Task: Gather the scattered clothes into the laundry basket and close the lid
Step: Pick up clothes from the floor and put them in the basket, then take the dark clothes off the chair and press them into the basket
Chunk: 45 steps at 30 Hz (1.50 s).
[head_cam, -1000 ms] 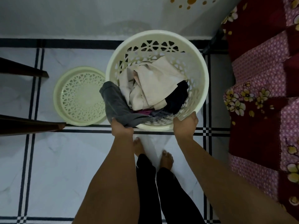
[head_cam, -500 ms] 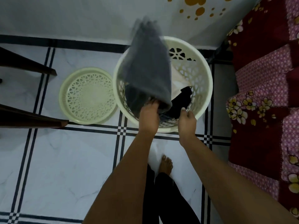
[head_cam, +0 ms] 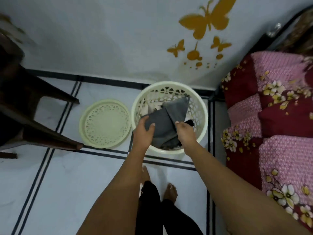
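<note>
A round cream laundry basket (head_cam: pixel 201 106) with a pierced wall stands on the floor against the wall. A grey garment (head_cam: pixel 171 114) lies on top of the clothes inside it, over a pale piece and a black one. My left hand (head_cam: pixel 144 131) grips the grey garment's near left edge. My right hand (head_cam: pixel 184 131) pinches its fold in the middle. The basket's round cream lid (head_cam: pixel 105 123) lies flat on the floor just left of the basket, apart from both hands.
Dark wooden chair legs (head_cam: pixel 50 138) reach in from the left, close to the lid. A bed with a red and pink flowered cover (head_cam: pixel 271 119) fills the right side. My bare feet (head_cam: pixel 170 192) stand on the white tiled floor just in front of the basket.
The grey garment hung over the basket's near rim, was flung up above the basket, and now lies inside it. My right hand left the rim and took hold of the garment.
</note>
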Each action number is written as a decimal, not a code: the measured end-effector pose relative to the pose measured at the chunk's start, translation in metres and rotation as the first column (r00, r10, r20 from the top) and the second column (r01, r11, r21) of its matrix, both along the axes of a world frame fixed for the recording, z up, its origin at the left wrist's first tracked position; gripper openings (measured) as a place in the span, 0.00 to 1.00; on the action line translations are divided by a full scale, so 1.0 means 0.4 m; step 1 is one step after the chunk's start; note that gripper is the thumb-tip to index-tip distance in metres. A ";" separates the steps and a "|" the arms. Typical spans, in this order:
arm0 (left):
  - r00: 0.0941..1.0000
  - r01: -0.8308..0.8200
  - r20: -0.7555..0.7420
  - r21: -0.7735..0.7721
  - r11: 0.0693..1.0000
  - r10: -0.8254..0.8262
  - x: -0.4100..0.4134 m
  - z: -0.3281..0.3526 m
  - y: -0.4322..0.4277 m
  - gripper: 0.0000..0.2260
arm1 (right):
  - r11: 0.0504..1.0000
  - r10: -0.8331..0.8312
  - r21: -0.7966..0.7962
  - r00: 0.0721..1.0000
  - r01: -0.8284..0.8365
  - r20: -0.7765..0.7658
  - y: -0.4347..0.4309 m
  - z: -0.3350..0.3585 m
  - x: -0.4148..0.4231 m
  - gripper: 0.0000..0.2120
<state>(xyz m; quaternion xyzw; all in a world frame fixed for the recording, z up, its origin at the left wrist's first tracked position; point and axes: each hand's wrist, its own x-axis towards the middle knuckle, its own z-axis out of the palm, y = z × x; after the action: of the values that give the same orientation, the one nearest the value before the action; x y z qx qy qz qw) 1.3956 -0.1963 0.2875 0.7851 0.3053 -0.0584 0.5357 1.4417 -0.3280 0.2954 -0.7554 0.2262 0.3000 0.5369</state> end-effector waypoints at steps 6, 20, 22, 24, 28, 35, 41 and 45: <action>0.978 -0.205 0.043 -0.023 0.979 0.205 -0.063 0.226 0.160 0.19 | 0.961 0.277 -0.054 0.955 -0.273 0.107 0.152 0.218 0.016 0.23; 0.766 -0.618 0.171 -0.069 0.783 0.620 -0.226 0.433 0.807 0.21 | 0.750 0.625 0.029 0.722 -0.661 0.298 0.931 0.466 -0.042 0.22; 0.725 -0.673 0.137 -0.069 0.737 0.675 -0.251 0.389 0.966 0.21 | 0.705 0.661 0.046 0.680 -0.707 0.318 1.100 0.447 -0.056 0.23; 0.696 -0.710 0.090 -0.064 0.702 0.712 -0.265 0.325 1.127 0.24 | 0.691 0.670 0.065 0.672 -0.719 0.316 1.262 0.415 -0.061 0.22; 0.696 -0.685 -0.171 0.133 0.716 0.697 -0.256 0.139 1.490 0.38 | 0.718 0.655 0.078 0.708 -0.692 0.264 1.627 0.277 -0.038 0.25; 0.607 -0.592 -0.550 0.168 0.788 0.574 -0.242 -0.128 1.791 0.61 | 0.684 0.728 -0.060 0.678 -0.727 0.101 1.946 0.033 0.000 0.22; 0.423 -0.789 -0.500 0.207 0.579 0.756 -0.266 -0.223 1.875 0.51 | 0.650 0.744 -0.220 0.668 -0.728 -0.014 2.014 -0.068 0.012 0.19; 0.449 -0.866 -0.461 -0.013 0.501 0.765 -0.254 -0.158 1.956 0.27 | 0.787 0.616 -0.034 0.785 -0.616 0.058 2.089 0.007 0.052 0.25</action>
<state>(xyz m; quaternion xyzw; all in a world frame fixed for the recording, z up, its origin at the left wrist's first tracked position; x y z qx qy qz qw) 1.2938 0.5861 0.2244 0.4352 0.7384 0.0133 0.5149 1.4625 0.5076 0.2981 -0.8009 -0.0483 0.4320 0.4118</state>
